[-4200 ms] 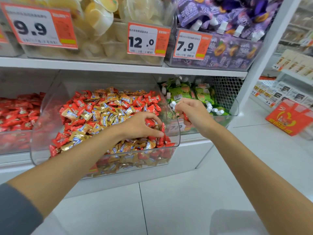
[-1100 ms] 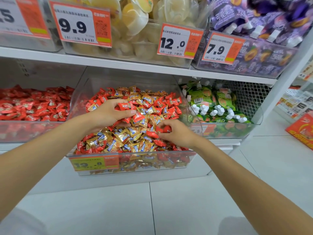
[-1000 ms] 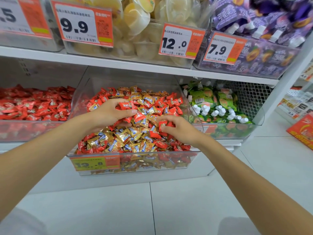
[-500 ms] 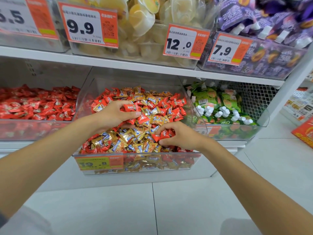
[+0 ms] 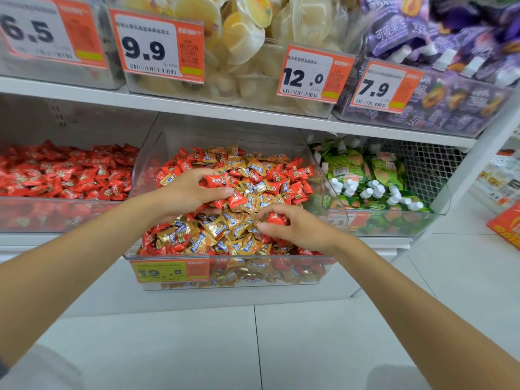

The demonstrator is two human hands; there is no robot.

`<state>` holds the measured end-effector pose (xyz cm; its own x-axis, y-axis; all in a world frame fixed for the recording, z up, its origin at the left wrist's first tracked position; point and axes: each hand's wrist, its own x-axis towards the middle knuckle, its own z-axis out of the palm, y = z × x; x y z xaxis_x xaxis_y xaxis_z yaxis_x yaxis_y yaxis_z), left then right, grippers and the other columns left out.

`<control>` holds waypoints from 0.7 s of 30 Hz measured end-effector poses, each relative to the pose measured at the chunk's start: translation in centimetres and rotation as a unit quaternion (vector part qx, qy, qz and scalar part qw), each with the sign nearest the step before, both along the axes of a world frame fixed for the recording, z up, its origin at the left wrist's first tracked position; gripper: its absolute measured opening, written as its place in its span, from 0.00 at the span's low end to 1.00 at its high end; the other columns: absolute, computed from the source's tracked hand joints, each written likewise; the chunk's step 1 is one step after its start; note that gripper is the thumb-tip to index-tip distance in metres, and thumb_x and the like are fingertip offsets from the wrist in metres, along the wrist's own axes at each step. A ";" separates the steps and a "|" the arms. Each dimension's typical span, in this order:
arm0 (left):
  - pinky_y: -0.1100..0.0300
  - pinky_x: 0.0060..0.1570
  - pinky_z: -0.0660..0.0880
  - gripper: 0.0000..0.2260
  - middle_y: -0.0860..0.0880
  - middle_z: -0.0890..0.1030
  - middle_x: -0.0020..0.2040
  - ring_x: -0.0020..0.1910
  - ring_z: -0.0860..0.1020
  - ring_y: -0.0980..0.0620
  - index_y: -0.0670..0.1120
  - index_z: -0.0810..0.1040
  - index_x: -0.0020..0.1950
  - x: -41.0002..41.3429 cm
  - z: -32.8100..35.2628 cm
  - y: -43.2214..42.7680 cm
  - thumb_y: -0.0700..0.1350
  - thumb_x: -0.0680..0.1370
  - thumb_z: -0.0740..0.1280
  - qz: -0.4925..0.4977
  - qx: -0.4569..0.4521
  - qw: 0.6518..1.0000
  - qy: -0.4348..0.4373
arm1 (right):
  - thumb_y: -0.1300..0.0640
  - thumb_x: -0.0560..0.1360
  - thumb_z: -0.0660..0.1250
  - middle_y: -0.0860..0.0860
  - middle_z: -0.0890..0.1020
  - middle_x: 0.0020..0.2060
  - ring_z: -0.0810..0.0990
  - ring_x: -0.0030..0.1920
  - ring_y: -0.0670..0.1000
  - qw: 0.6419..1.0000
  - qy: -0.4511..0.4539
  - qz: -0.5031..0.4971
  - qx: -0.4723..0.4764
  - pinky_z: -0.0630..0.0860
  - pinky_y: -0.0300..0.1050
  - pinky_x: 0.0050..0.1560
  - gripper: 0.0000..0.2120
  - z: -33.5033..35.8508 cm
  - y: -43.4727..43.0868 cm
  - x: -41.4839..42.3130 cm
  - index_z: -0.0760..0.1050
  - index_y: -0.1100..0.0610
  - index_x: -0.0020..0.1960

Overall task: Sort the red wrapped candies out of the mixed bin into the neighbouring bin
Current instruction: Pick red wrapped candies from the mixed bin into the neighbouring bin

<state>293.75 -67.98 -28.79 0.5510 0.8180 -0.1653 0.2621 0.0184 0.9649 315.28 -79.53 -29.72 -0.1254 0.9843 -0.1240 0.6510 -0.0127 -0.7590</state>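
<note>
The clear mixed bin on the lower shelf holds red and gold wrapped candies heaped together. My left hand is over the middle of the heap and grips several red wrapped candies between thumb and fingers. My right hand is lower and to the right in the same bin, its fingers pinching one red candy. The neighbouring bin to the left holds only red candies.
A bin of green pouches with white caps stands right of the mixed bin. The shelf above carries bins of jelly cups and purple pouches with orange price tags. White tiled floor lies below; a red box sits at the far right.
The view has drifted left. My left hand still holds its red candies over the heap. My right hand's fingers have closed on a red candy near the bin's right side.
</note>
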 end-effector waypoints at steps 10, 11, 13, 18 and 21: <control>0.59 0.40 0.81 0.25 0.47 0.84 0.43 0.40 0.84 0.48 0.42 0.73 0.66 -0.8 0.9 0.2 0.46 0.72 0.74 -0.003 0.027 1.000 0.006 | 0.63 0.76 0.68 0.50 0.76 0.38 0.69 0.33 0.51 0.998 0.037 -0.039 0.014 0.67 0.41 0.32 0.03 1.4 0.2 0.0 0.76 0.57 0.48; 0.58 0.40 0.81 0.23 0.47 0.84 0.42 0.39 0.84 0.48 0.42 0.74 0.65 -1.1 1.3 0.0 0.46 0.73 0.74 0.000 0.041 0.999 0.006 | 0.63 0.77 0.66 0.49 0.76 0.35 0.67 0.32 0.52 0.998 0.038 -0.045 0.027 0.64 0.41 0.30 0.02 1.8 0.4 -0.2 0.75 0.57 0.49; 0.62 0.36 0.80 0.17 0.47 0.84 0.40 0.34 0.83 0.52 0.44 0.75 0.61 -1.9 2.3 -0.7 0.45 0.74 0.73 0.012 0.071 0.997 0.002 | 0.60 0.79 0.65 0.47 0.76 0.32 0.65 0.31 0.54 0.997 0.030 -0.050 0.053 0.63 0.43 0.28 0.01 2.4 1.0 -1.2 0.75 0.56 0.49; 0.68 0.29 0.74 0.04 0.53 0.78 0.30 0.27 0.77 0.58 0.42 0.77 0.44 -6.8 4.5 -1.8 0.40 0.76 0.71 0.058 0.137 0.988 -0.040 | 0.49 0.80 0.63 0.50 0.70 0.25 0.61 0.25 0.50 0.994 0.031 -0.039 0.094 0.59 0.41 0.25 0.08 4.1 2.8 -5.8 0.75 0.53 0.49; 0.67 0.28 0.73 0.04 0.51 0.78 0.31 0.26 0.76 0.59 0.42 0.78 0.45 -11.6 4.7 -0.8 0.41 0.76 0.71 0.144 0.158 0.975 -0.053 | 0.47 0.79 0.64 0.46 0.66 0.23 0.59 0.23 0.48 0.993 0.030 -0.010 0.114 0.58 0.39 0.25 0.11 5.0 4.6 -9.8 0.77 0.54 0.49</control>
